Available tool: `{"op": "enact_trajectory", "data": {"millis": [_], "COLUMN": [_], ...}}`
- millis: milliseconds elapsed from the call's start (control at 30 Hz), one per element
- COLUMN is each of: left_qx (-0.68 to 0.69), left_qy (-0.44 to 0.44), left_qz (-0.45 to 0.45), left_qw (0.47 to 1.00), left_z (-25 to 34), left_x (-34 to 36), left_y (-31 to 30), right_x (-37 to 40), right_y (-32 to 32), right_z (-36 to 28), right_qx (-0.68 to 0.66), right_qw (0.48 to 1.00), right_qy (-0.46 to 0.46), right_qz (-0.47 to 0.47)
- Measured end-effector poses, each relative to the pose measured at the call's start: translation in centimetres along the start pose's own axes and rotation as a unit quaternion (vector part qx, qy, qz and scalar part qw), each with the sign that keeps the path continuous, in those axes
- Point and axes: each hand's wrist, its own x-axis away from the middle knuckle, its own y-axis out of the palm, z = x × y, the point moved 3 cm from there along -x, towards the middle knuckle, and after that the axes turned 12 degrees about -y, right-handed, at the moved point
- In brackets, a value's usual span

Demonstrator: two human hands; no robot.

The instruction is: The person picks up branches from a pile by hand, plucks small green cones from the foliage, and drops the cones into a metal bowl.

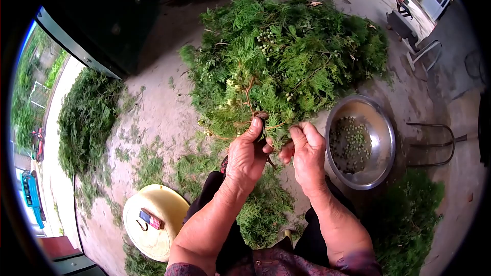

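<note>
My left hand [244,154] is closed around the woody stem of a green branch [249,94], which stands up in front of the big leafy pile. Something dark shows at the thumb of that hand. Close beside it on the right, my right hand [307,148] has its fingers pinched together at a small green sprig [277,134] of the branch. A metal basin [384,145] stands just right of my right hand, with many small green cones [353,140] in its bottom.
A large pile of green branches [307,56] lies ahead, a smaller heap [87,122] at the left. A yellow round lid or stool [171,207] bears a phone [151,219]. A bent metal frame [452,145] lies right of the basin; more greenery [404,220] is at the lower right.
</note>
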Motion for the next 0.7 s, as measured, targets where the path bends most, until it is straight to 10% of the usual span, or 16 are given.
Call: {"op": "enact_trajectory", "data": {"millis": [700], "left_qx": [-0.083], "left_qy": [-0.001], "left_qz": [0.092], "left_qw": [0.992], "left_z": [0.6], "left_x": [-0.1], "left_y": [-0.9], "right_x": [-1.5], "right_y": [-0.2], "right_z": [-1.3], "right_qx": [-0.196], "right_qw": [0.965], "right_qy": [0.073], "right_qz": [-0.161]}}
